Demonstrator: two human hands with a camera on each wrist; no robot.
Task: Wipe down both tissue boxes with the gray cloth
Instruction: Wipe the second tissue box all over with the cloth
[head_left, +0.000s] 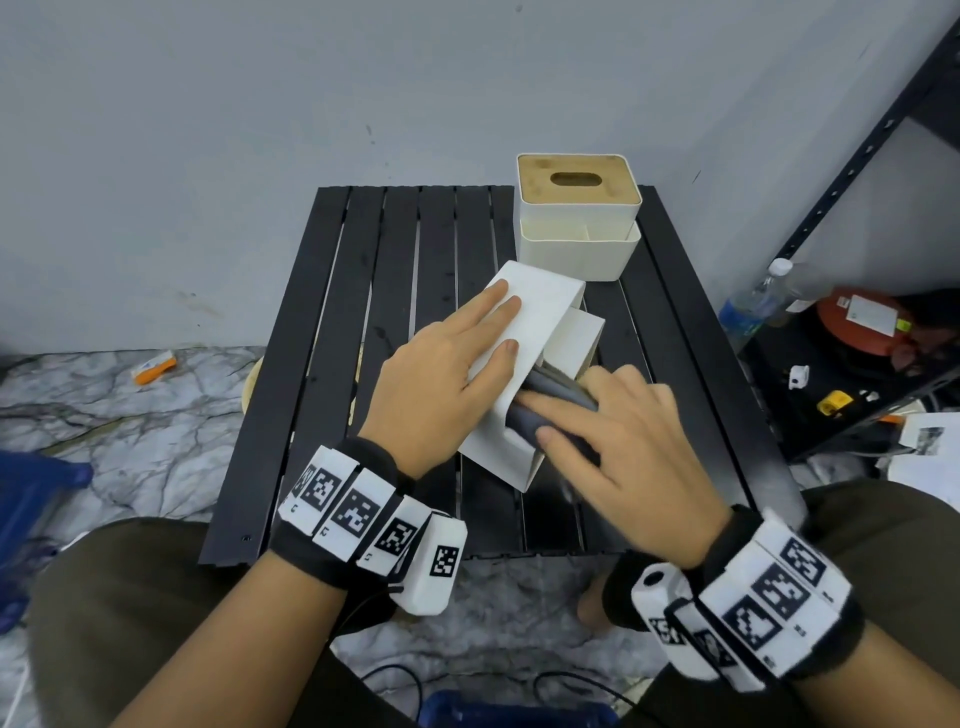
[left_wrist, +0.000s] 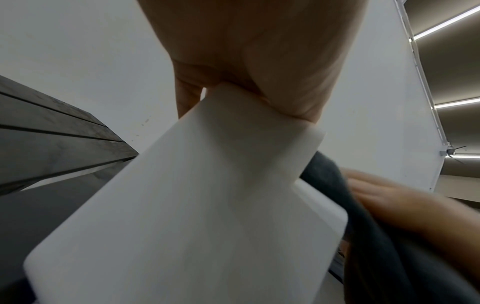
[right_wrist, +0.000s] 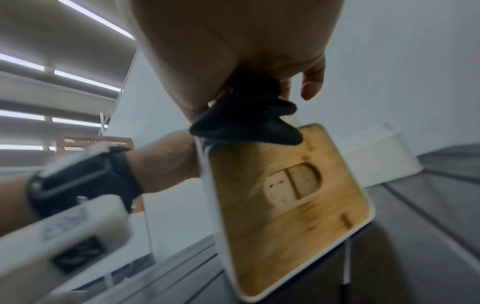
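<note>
One white tissue box (head_left: 524, 312) lies tipped on its side on the black slatted table (head_left: 363, 364), its wooden lid (right_wrist: 285, 205) facing right. My left hand (head_left: 485, 322) rests on the box's upturned white face (left_wrist: 182, 205) with fingers straight, steadying it. My right hand (head_left: 571, 410) grips the bunched gray cloth (head_left: 550, 395) and presses it against the top edge of the lid side; the cloth (right_wrist: 249, 121) is wadded under the palm. The second tissue box (head_left: 576, 208), also white with a wooden lid, stands upright at the table's back right.
A black metal shelf (head_left: 857, 156) stands to the right with a water bottle (head_left: 753, 306) and small items on it. An orange item (head_left: 153, 366) lies on the marble floor at left. My knees frame the table's near edge.
</note>
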